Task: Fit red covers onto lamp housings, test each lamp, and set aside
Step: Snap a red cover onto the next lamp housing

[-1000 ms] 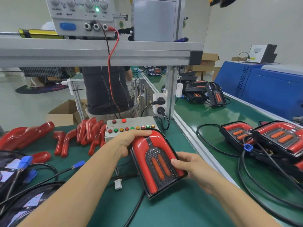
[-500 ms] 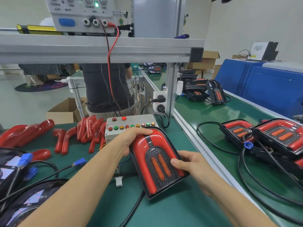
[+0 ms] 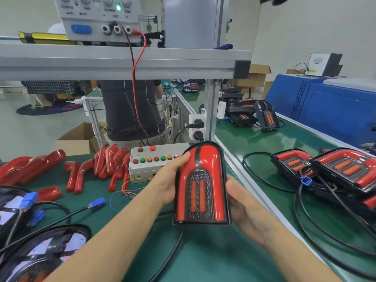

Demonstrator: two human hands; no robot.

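both my hands hold the lamp (image 3: 201, 186) upright above the green counter (image 3: 213, 259), in front of the button box (image 3: 156, 159). my left hand (image 3: 171, 180) grips its left edge, thumb curled over the red cover (image 3: 213, 157) near the top. my right hand (image 3: 244, 208) cups the right edge from behind, fingers relaxed against the housing. loose red covers (image 3: 109, 163) lie to the left.

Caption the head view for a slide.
Both hands, left hand and right hand, hold a red-covered lamp upright above the green bench.
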